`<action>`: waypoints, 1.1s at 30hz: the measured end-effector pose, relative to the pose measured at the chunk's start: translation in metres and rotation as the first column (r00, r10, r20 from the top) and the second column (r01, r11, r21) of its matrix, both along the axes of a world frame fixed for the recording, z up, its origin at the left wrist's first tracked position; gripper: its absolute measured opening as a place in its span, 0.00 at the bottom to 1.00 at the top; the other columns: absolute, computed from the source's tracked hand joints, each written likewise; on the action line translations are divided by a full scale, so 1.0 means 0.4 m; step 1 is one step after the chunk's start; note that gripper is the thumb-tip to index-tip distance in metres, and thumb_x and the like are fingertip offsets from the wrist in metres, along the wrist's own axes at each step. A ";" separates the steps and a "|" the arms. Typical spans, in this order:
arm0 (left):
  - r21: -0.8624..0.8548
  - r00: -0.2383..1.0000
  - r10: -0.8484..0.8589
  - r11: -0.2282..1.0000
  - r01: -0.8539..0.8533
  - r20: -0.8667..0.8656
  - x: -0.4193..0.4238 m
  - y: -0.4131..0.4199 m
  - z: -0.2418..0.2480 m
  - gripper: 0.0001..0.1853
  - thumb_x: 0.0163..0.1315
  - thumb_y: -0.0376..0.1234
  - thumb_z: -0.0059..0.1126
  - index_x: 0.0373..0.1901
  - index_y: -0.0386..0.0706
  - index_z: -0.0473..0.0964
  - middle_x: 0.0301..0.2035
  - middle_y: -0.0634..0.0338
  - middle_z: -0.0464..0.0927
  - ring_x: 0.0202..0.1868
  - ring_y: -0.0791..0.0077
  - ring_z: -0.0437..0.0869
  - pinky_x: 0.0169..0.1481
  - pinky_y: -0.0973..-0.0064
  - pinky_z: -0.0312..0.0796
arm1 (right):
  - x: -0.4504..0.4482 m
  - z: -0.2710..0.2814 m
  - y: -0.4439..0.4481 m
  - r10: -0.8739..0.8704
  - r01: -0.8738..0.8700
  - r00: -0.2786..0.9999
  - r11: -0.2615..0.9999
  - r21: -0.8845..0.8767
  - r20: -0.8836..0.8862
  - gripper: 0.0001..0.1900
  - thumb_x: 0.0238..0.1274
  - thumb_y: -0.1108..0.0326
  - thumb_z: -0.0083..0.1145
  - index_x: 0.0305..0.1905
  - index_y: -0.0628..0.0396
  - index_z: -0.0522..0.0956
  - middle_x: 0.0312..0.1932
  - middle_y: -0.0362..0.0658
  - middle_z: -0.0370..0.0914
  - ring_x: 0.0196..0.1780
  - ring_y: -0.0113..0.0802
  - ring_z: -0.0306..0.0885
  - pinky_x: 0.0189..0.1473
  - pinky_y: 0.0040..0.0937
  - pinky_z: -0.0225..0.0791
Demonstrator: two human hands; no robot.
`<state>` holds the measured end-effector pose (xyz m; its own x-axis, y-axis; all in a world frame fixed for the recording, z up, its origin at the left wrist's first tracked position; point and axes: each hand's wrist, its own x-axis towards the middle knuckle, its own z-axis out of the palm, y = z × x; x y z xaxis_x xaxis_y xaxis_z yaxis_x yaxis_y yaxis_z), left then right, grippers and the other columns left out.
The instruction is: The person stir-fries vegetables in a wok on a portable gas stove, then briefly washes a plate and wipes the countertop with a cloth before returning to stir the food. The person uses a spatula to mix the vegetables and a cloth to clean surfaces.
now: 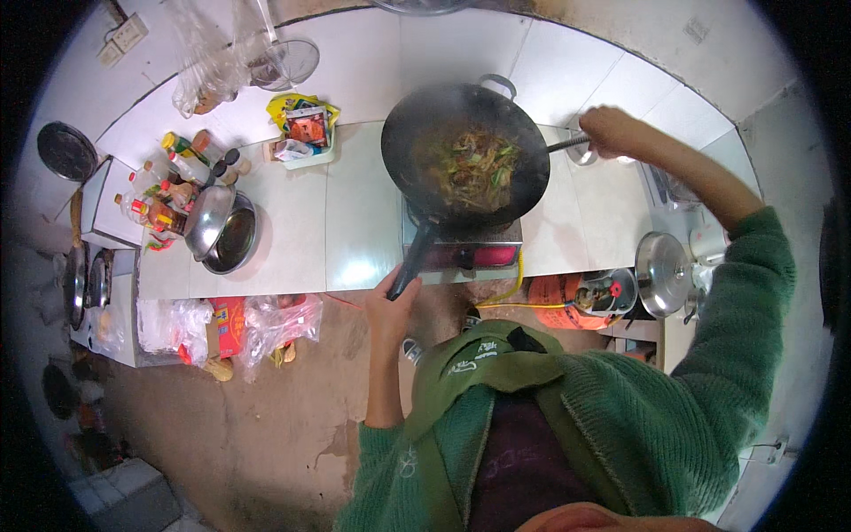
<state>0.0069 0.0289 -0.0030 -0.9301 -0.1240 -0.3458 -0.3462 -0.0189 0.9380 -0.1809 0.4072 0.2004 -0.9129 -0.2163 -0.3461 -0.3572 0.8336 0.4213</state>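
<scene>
A black wok [407, 156] sits over the gas stove [488, 256], and faint steam hangs about it. Inside lies a stir-fry [480, 166] of browned strips with green vegetable pieces. My left hand [393, 296] is closed around the wok's long black handle [411, 261]. Off the wok's right side, my right hand [604, 132] grips the ridged handle of a metal cooking utensil [567, 144]. That shaft reaches the wok's right rim; its working end cannot be made out.
Left on the tiled counter [292, 219] are a steel basin [247, 243] with a tilted metal bowl [209, 219], several seasoning bottles [159, 193] and a packet-filled tray [312, 156]. A yellow hose [520, 282] runs below toward an orange gas cylinder [552, 302]. A steel lid [661, 272] stands right.
</scene>
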 end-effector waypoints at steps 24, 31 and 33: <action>0.002 0.998 -0.016 1.000 0.016 -0.056 0.003 -0.011 -0.019 0.23 0.56 0.34 0.67 0.53 0.35 0.79 0.25 0.70 0.74 0.24 0.86 0.67 0.27 0.83 0.61 | 0.347 -0.019 0.019 0.389 -0.384 0.829 0.918 0.097 -0.402 0.19 0.63 0.67 0.55 0.56 0.64 0.71 0.32 0.47 0.75 0.38 0.40 0.78 0.38 0.38 0.73; 0.022 0.998 -0.006 1.000 0.008 -0.070 0.006 -0.007 -0.014 0.22 0.56 0.33 0.67 0.53 0.34 0.79 0.25 0.70 0.74 0.23 0.87 0.67 0.25 0.83 0.60 | 0.420 0.027 0.034 0.477 -0.430 0.780 0.879 0.206 -0.405 0.22 0.56 0.71 0.55 0.57 0.65 0.71 0.33 0.46 0.73 0.34 0.37 0.77 0.35 0.34 0.72; 0.024 0.998 -0.009 1.000 0.011 -0.069 0.008 -0.006 -0.007 0.22 0.57 0.33 0.66 0.53 0.34 0.79 0.25 0.70 0.74 0.22 0.87 0.67 0.25 0.83 0.60 | 0.369 -0.029 0.009 0.518 -0.473 0.767 0.855 0.212 -0.379 0.22 0.57 0.72 0.55 0.57 0.66 0.71 0.33 0.47 0.74 0.34 0.37 0.78 0.34 0.34 0.72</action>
